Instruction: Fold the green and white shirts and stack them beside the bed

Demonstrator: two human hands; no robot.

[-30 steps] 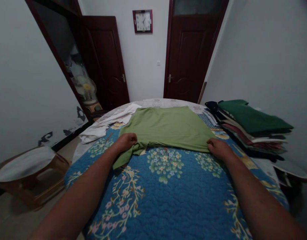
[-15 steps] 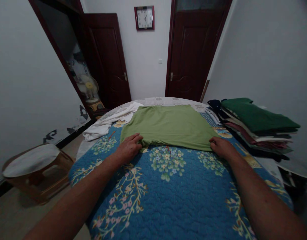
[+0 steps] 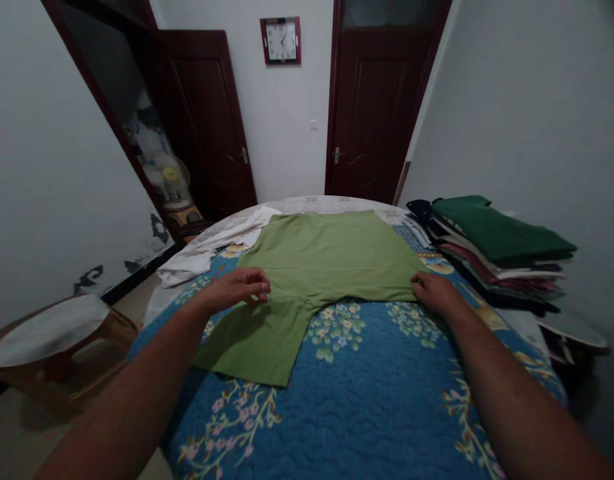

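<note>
A light green T-shirt (image 3: 331, 250) lies spread on the blue flowered quilt (image 3: 367, 400). One short sleeve (image 3: 261, 340) lies flat towards me at the lower left. Just over the top of that sleeve is my left hand (image 3: 241, 288), its fingers loosely bent and apart, with nothing in them. At the shirt's near right corner, my right hand (image 3: 433, 290) has thumb and fingers closed on the edge of the cloth.
Folded clothes (image 3: 501, 247) are stacked at the right, a dark green one on top. A white garment (image 3: 207, 250) lies crumpled on the table's left side. A wooden stool (image 3: 51, 333) stands on the floor at the left. Behind the table are dark red doors (image 3: 377, 113).
The sleeve has come out from the shirt's near edge and now lies flat towards me. My left hand has let go of the cloth and lifted slightly left. My right hand stays at its corner.
</note>
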